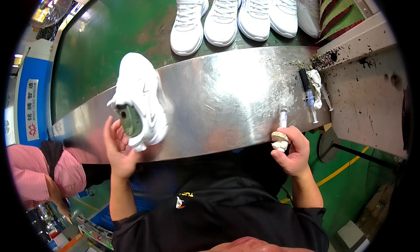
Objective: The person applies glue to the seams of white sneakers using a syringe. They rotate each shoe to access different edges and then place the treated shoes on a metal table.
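Observation:
A white sneaker [139,83] with a green block inside its opening is tilted over the left part of the metal plate [197,120], its edges smeared by motion. Close beside its heel, my left hand [120,149] has its fingers apart, and I cannot tell whether they touch the shoe. My right hand [295,151] pinches a cream-white lumpy wad [280,141] at the plate's near edge. Just beyond the wad is a clear syringe [283,115]; whether the hand also holds it, I cannot tell.
Several white sneakers [187,26] stand in a row on the green surface [109,24]. Syringes [309,96] and a crumpled white cloth [315,82] lie at the plate's right end, beside a stained metal frame [367,81]. A person in pink [65,169] is at left.

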A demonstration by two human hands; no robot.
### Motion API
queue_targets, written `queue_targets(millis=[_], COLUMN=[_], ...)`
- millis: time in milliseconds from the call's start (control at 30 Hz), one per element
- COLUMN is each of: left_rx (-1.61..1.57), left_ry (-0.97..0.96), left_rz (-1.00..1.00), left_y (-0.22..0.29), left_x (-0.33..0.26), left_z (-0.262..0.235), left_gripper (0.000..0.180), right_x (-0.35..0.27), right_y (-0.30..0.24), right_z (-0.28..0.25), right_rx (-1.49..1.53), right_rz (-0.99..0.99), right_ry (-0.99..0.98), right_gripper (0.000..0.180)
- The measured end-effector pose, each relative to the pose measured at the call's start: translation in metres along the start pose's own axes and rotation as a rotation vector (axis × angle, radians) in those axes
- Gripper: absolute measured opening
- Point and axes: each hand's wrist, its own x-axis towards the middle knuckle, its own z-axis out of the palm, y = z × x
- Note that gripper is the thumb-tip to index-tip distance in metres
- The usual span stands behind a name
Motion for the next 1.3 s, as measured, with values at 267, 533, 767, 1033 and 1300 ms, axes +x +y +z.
queue_targets(millis=[267,533,767,1033,1300], left_rx=[-0.149,-0.301,-1.014,-1.208,-1.119], left_ry=[-0.085,-0.21,-0.269,-0.342,-0.411], left_rz=[-0.25,-0.317,-0.113,-0.14,-0.065], left_y=[-0.072,-0.025,0.032,0.014,0.018], left_x=[0.15,0.171,0.109,0.082,0.075], left_z=[-0.036,0.007,0.041,0.037,0.037], left_gripper=[0.042,0.047,0.046,0.061,0.065], right_x=[-0.012,-0.006,0.059,0.109,0.128], right_y=[-0.006,-0.033,-0.066,-0.109,-0.136], right_z=[0.001,0.004,0.027,0.067,0.087], right_rx=[0.357,0.261,0.559,0.999,0.99], right_rz=[0.241,0.104,-0.15,-0.182,-0.195], right_ry=[0.083,-0.03,-0.215,-0.419,-0.544], right_gripper=[0.046,0.048,0.068,0.067,0.049])
